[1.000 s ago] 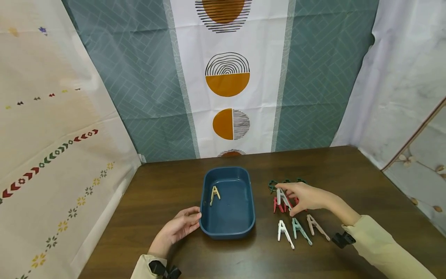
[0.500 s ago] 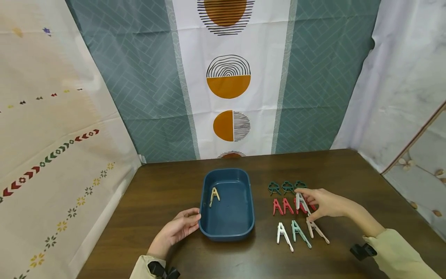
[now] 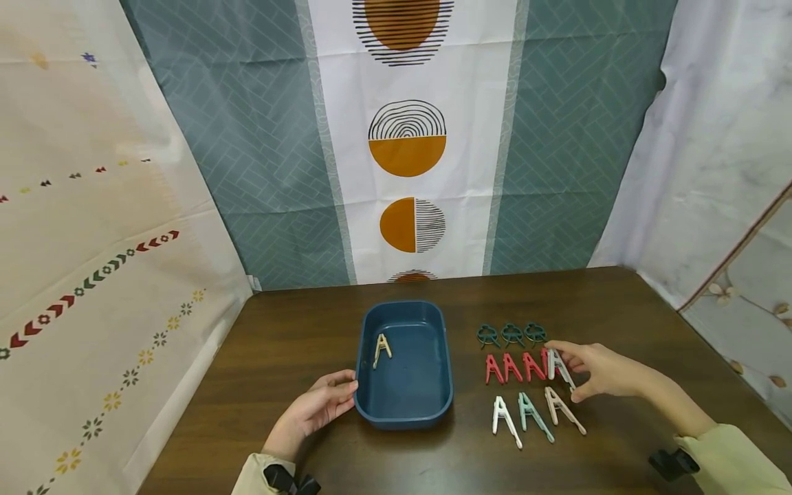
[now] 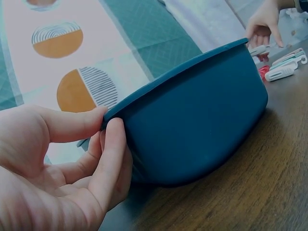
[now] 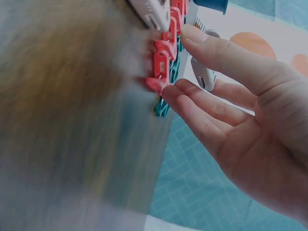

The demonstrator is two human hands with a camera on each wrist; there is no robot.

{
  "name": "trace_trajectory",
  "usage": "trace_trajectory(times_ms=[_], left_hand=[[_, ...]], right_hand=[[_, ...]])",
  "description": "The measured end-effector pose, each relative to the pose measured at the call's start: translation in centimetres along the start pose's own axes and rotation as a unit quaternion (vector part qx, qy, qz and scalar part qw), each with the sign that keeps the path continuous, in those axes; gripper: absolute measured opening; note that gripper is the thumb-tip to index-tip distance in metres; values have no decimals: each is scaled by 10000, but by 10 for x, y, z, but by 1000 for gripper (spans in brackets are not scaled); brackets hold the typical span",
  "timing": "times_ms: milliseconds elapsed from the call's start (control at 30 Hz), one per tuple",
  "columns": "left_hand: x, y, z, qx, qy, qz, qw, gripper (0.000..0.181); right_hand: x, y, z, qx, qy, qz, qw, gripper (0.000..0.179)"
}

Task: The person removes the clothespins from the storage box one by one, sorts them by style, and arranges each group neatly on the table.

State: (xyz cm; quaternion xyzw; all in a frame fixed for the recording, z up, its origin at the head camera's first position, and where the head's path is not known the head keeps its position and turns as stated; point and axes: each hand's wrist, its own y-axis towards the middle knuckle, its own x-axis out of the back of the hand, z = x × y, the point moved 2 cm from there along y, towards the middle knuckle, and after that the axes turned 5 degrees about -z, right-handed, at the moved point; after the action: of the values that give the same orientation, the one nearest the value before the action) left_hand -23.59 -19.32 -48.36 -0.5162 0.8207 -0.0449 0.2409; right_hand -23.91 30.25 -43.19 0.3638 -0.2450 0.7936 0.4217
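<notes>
My left hand (image 3: 322, 404) pinches the left rim of a dark blue plastic tub (image 3: 405, 422), thumb on top and fingers beneath, as the left wrist view shows. One cream clothespin (image 3: 379, 357) lies inside the tub. On the right, my right hand (image 3: 612, 375) holds a pale grey clothespin (image 3: 553, 364) between thumb and fingers, over the right end of a row of several red clothespins (image 3: 511, 368). In the right wrist view, this grey clothespin (image 5: 204, 74) shows partly behind the thumb.
Nearest me on the wooden table (image 3: 433, 467) lie a white clothespin (image 3: 507, 423), a mint clothespin (image 3: 535, 417) and a beige-pink clothespin (image 3: 566, 411). Three dark green clips (image 3: 512, 334) form the back row. Patterned cloth (image 3: 427, 158) hangs behind the table.
My right hand has carried the grey clothespin rightward along the red row to its right end, uncovering the green clips and other red clothespins. My left hand stays at the tub.
</notes>
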Motion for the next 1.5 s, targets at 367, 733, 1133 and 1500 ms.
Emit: trace_trajectory(times_ms=[367, 733, 1133, 1500], left_hand=[[-1, 0, 0, -59, -112, 181, 9998, 20], [-1, 0, 3, 96, -139, 62, 9998, 21], [-3, 1, -2, -112, 91, 25, 9999, 21], [-2, 1, -2, -170, 81, 127, 9997, 18]], right_hand=[[2, -27, -13, -193, 65, 210, 9996, 93], [-6, -36, -20, -195, 9, 430, 9989, 90], [-13, -32, -17, -208, 245, 568, 9979, 91], [-5, -30, -14, -224, 116, 510, 9984, 91]])
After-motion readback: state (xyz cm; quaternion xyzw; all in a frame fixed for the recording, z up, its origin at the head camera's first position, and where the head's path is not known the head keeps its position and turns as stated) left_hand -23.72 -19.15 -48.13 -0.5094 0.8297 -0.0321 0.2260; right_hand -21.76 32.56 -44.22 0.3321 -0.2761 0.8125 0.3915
